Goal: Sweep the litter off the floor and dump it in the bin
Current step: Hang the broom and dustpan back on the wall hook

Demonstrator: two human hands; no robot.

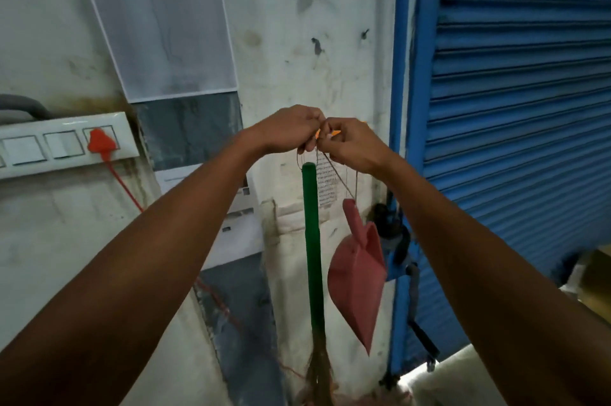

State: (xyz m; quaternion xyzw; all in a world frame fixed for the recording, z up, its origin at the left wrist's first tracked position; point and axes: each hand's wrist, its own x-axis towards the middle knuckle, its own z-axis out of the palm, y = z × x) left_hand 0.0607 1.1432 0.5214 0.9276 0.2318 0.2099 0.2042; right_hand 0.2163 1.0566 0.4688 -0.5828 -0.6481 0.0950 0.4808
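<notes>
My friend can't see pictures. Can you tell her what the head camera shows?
Two hands, left hand and right hand, pinch thin strings at a stained white wall. A green-handled broom and a pink dustpan hang from them, beside a blue shutter.

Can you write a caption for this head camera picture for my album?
Both hands pinch strings holding a green-handled broom and pink dustpan on the wall.
</notes>
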